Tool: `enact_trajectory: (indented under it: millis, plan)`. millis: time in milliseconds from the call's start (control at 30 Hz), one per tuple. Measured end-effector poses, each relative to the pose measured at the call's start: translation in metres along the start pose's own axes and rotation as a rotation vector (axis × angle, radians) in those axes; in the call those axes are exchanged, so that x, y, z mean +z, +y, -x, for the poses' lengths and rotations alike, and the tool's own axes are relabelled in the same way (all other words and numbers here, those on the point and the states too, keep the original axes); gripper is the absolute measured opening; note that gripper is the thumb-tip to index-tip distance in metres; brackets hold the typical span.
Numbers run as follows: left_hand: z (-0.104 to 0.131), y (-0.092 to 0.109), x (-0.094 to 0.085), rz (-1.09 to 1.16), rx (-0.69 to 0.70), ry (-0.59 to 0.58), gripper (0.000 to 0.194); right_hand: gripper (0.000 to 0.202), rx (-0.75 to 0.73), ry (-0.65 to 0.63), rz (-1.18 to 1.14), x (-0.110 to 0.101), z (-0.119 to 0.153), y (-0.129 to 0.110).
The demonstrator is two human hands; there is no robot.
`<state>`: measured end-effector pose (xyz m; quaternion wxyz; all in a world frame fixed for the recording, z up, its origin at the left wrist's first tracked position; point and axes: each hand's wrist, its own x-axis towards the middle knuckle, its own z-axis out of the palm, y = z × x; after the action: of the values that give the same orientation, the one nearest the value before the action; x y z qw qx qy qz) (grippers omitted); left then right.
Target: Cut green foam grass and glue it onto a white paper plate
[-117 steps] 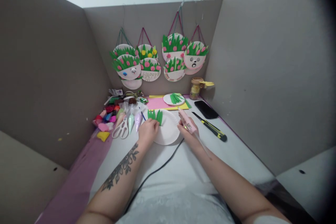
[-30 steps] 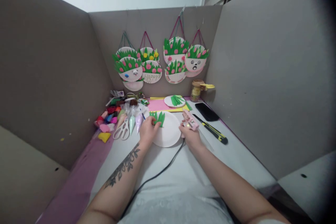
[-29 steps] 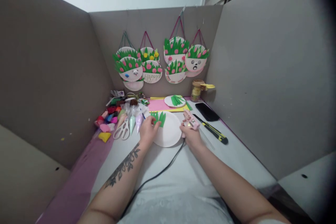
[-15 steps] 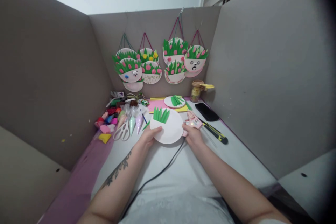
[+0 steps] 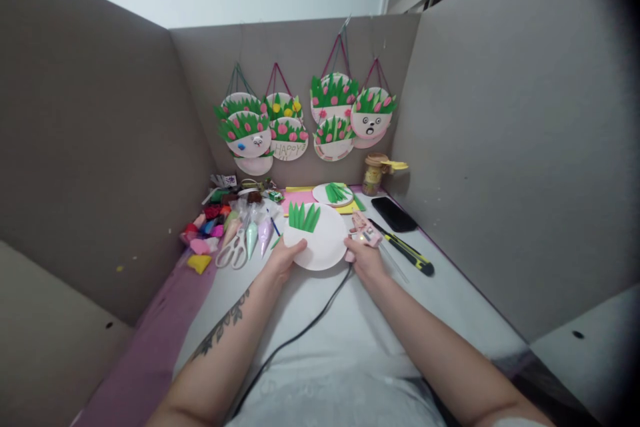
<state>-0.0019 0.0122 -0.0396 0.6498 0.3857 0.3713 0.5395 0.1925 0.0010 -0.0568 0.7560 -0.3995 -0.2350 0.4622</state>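
Note:
My left hand (image 5: 286, 260) is closed on the left edge of a white paper plate (image 5: 327, 243), its thumb lying across the front. Green paper grass blades (image 5: 304, 218) stand at the plate's upper left, their lower ends behind a white front piece. At the plate's right edge, my right hand (image 5: 366, 260) is wrapped round a pink hot glue gun (image 5: 367, 232). A clear glue stick (image 5: 395, 264) pokes out of the gun, and a black cord (image 5: 320, 315) runs from below it toward me. Whether the right fingers also touch the plate is hard to see.
Scissors (image 5: 233, 250), piping bags (image 5: 252, 238) and colourful clay packs (image 5: 200, 263) lie left. Right are a utility knife (image 5: 407, 255), a phone (image 5: 394, 213) and a jar (image 5: 373, 177). Behind sits another plate with green strips (image 5: 336, 193). Decorated plates (image 5: 371, 121) hang on the grey partition.
The plate has shifted slightly up and left, with both hands moving a little along with it. My hold on the plate and the glue gun looks the same.

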Motion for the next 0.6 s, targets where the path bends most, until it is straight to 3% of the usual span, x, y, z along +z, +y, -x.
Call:
enact_trajectory:
  millis: [200, 433, 600]
  plan:
    - [-0.008, 0.009, -0.012, -0.186, 0.064, 0.102, 0.048, 0.042, -0.089, 0.029, 0.027, -0.002, -0.007, -0.005]
    - [-0.013, 0.01, -0.025, -0.488, 0.189, 0.086, 0.026, 0.042, -0.093, 0.062, 0.058, -0.004, -0.01, -0.006]
    - [-0.009, 0.013, -0.023, -0.478, 0.089, 0.09, 0.027, 0.043, -0.099, 0.062, 0.023, -0.007, -0.013, -0.005]
